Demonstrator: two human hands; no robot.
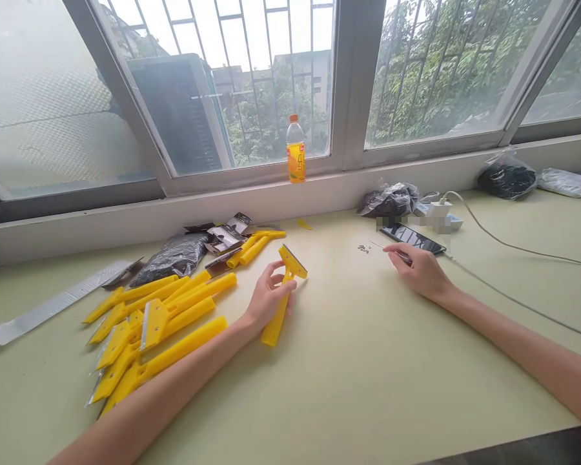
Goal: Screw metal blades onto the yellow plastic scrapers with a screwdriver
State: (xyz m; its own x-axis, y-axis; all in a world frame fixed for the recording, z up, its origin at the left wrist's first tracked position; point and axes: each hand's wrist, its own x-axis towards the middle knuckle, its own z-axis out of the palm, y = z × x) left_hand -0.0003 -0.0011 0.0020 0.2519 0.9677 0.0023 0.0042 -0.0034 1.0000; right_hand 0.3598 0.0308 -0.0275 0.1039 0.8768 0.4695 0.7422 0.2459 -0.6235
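Observation:
My left hand (270,296) is closed around the neck of a yellow scraper (274,323), whose head points up and away with its handle toward me. In my right hand (420,270) is a thin screwdriver (403,256), its tip pointing left toward a small pile of screws (363,248) on the table. A black phone (413,237) lies just behind that hand. Left of my left forearm, several yellow scrapers (157,325) are heaped with their heads mostly to the left.
Behind the heap lie a dark plastic bag (172,259), card packages (225,236) and more yellow handles (254,250). A bottle (295,152) stands on the sill. Bagged items (388,199), a charger (439,208) and cables (513,302) lie at the right.

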